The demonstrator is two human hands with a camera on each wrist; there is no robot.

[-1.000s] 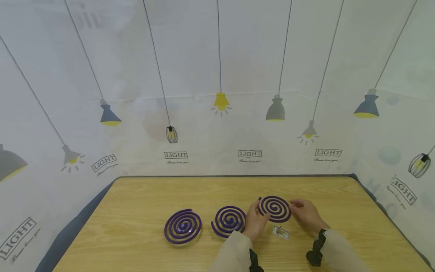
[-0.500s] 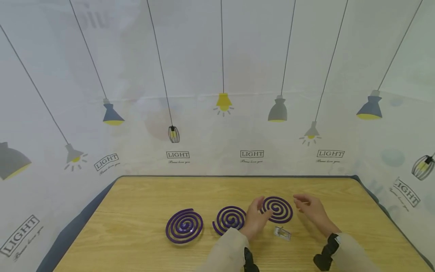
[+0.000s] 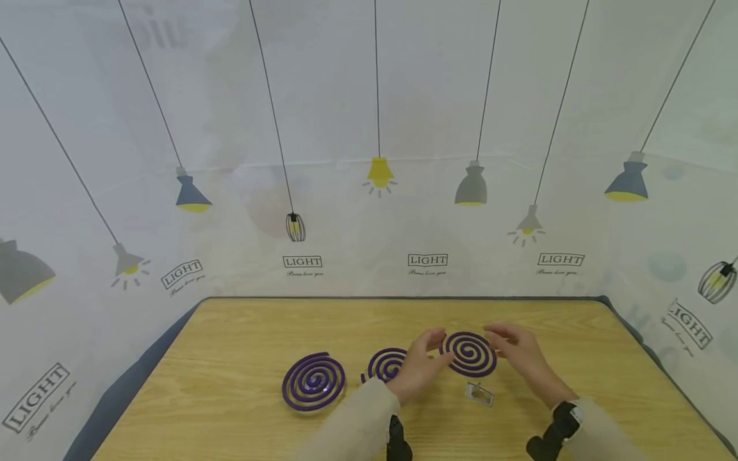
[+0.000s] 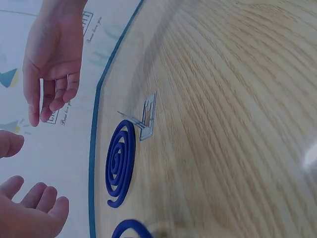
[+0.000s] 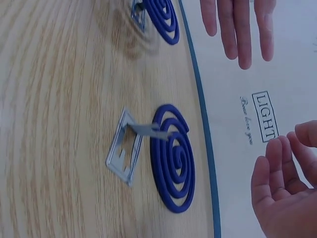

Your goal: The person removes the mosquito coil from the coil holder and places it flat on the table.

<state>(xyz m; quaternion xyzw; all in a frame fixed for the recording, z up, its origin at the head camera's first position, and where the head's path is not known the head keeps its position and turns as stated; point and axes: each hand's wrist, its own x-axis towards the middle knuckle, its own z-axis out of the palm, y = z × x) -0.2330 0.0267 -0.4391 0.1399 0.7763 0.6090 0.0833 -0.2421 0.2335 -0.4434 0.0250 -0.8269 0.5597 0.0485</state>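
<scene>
A dark purple mosquito coil (image 3: 468, 375) lies flat on the wooden table, between my two hands. My left hand (image 3: 418, 368) hovers at its left side, fingers loosely bent and holding nothing. On the other side is my right hand (image 3: 521, 355), fingers apart and relaxed, also holding nothing. Both wrist views show the hands raised above the table, away from the coil. Just in front of this coil sits a small metal coil stand (image 5: 116, 158) with an upturned prong. A second coil (image 3: 375, 371) is partly hidden behind my left hand, with a metal stand (image 5: 138, 17) under it.
Farther left, a third mosquito coil (image 3: 314, 409) sits slightly tilted, with something shiny at its middle. The wooden table (image 3: 230, 339) ends at a white backdrop (image 3: 357, 230) printed with lamps. Black wrist devices (image 3: 559, 430) are strapped over the sleeves.
Earlier, fingers of both hands were at the flat coil's edges. Now they are raised off it, and the left hand has shifted left over the middle coil. The right hand moved away, then back inward.
</scene>
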